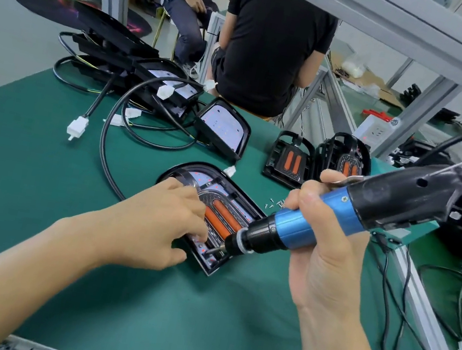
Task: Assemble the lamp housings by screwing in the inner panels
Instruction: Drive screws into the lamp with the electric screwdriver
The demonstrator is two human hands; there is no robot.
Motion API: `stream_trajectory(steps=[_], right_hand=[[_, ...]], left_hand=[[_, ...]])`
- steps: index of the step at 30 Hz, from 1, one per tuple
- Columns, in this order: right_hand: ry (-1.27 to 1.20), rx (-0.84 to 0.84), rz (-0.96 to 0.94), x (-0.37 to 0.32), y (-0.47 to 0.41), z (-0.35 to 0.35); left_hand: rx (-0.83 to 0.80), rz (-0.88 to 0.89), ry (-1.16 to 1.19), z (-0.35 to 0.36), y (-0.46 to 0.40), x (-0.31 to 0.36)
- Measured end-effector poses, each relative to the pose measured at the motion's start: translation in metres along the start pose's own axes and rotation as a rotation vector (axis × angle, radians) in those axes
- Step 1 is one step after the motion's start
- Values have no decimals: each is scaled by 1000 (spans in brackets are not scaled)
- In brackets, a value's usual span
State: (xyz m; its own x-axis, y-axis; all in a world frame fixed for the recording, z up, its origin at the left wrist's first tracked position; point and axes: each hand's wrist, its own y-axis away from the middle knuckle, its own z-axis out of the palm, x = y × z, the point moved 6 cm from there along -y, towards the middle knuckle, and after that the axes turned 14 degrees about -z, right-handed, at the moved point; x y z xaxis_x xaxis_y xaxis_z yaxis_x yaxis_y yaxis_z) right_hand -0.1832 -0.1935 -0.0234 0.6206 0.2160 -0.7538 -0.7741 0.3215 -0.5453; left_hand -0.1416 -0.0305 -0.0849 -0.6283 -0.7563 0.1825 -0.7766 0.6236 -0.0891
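The right hand [322, 246] wraps the driver [306, 228], its grip closed round the blue barrel so the bit slants down to the near corner of the housing [210, 217]. The left hand [153, 223], just beside that bit, presses curled fingers on the panel [222, 219], probably steadying it. The housing lies flat on the surface [39, 172]: black rim, two orange bars inside.

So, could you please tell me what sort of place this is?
Probably a factory assembly bench: a green work mat, a corded blue-and-black electric screwdriver gripped in the right hand, and unfinished black lamp housings awaiting panels.
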Motion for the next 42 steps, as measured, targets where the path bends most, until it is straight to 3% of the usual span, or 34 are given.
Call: stream_trajectory(steps=[20,28,37,42], right_hand=[[135,-84,-39,-2,1,14],[135,-75,-28,-2,-3,15],[138,-168,-50,-6,-1,20],[93,-35,-83,-13,1,10]], left_hand=[[199,-2,76,2,13,-1],[294,-42,207,4,21,-11],[341,-24,258,7,21,-15],[361,-23,278,10,21,-16]])
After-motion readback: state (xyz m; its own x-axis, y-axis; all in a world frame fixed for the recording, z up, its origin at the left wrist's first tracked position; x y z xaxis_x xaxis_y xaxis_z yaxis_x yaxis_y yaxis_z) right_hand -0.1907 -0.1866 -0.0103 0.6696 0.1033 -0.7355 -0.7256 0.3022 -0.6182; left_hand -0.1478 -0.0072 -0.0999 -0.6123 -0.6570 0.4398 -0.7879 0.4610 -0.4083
